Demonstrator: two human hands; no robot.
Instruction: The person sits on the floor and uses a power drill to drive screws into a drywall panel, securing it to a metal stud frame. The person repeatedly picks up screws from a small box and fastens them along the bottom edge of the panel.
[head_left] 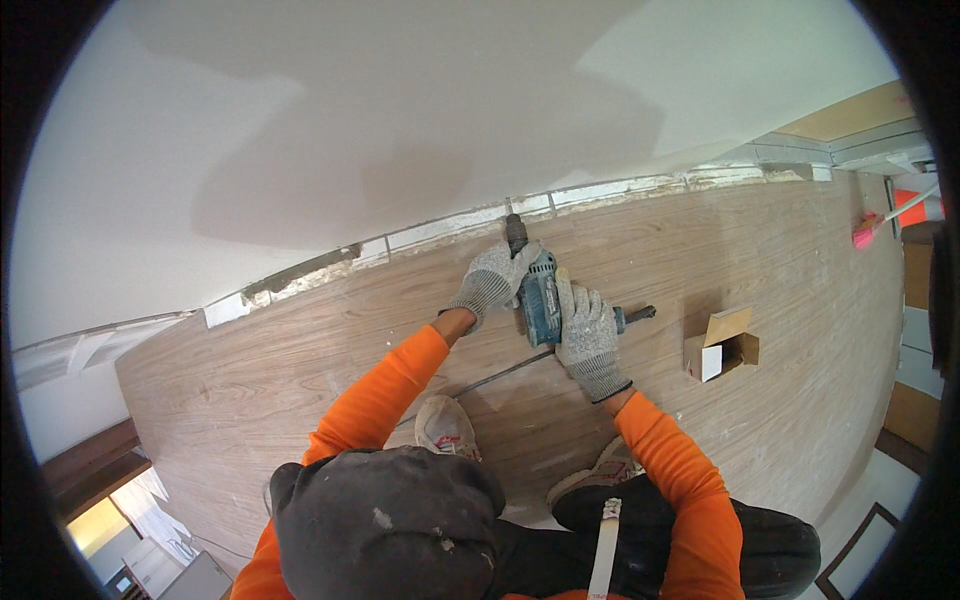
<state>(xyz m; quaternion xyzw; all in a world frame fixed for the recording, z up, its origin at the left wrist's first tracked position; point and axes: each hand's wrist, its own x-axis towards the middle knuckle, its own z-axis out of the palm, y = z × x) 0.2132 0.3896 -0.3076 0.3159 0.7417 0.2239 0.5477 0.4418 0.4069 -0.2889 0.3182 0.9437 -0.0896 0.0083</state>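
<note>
A blue-green power drill [541, 300] with a black chuck [516, 232] is held low over the floor, its front toward the base of the wall. My left hand [495, 274], in a grey knit glove, is closed around the front of the body behind the chuck. My gloved right hand [590, 330] grips the rear of the drill. A blue and black piece [637, 316] sticks out past the right hand; whether it belongs to the drill I cannot tell. Along the wall foot runs a strip of rough, exposed tile edging [440, 232], which the drill's tip meets or nearly meets.
A dark cord [505, 370] crosses the wood-look floor [250, 390] between my shoes [447, 428]. To the right stands an opened small carton [735, 348]. A pink-headed broom [868, 232] lies at the far right. The pale wall [430, 120] rises ahead.
</note>
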